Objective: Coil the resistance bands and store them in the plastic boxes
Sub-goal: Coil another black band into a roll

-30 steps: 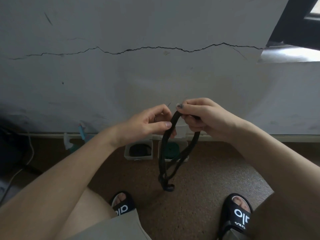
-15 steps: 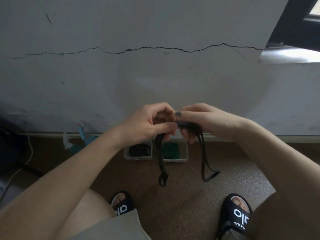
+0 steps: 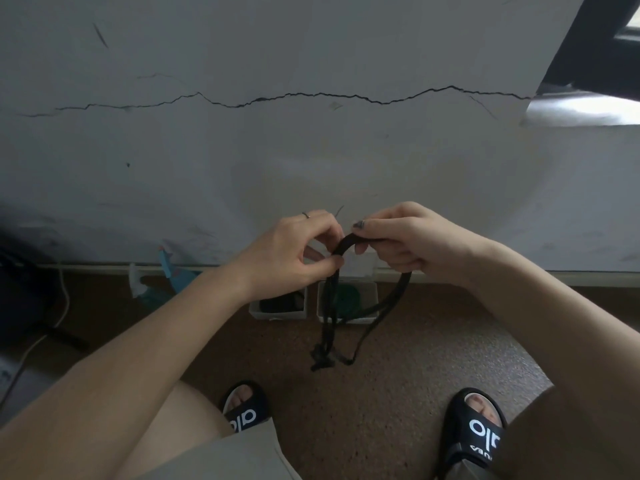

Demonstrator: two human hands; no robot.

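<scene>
a: while the loops hung loose half a second before, had anything really moved?

b: yes. the black band (image 3: 398, 299) had hung as two separate strands then, one under each hand, and by this moment the strands were gathered again, both tails meeting low down near a knotted end above the floor (image 3: 398, 358).

a: and the hands?

b: the left hand (image 3: 291, 251) pinched the band between thumb and forefinger at the top of the arch, other fingers curled behind. the right hand (image 3: 405, 240) had its fingers curled round the band, thumb laid flat along the top. the two hands stood close together, joined only by the short arch of band between them.

a: so a coil was forming?

b: i judged it so: one turn looked made, with more slack left to take up. nothing was ready to store yet.

a: where were the boxes?

b: on the floor by the wall, beyond the hands. the left box (image 3: 277, 311) held something dark, the right box (image 3: 367, 317) a green coil. the black band hung in front of the right one, not in it. whether a third box waited, i couldn't tell.
</scene>
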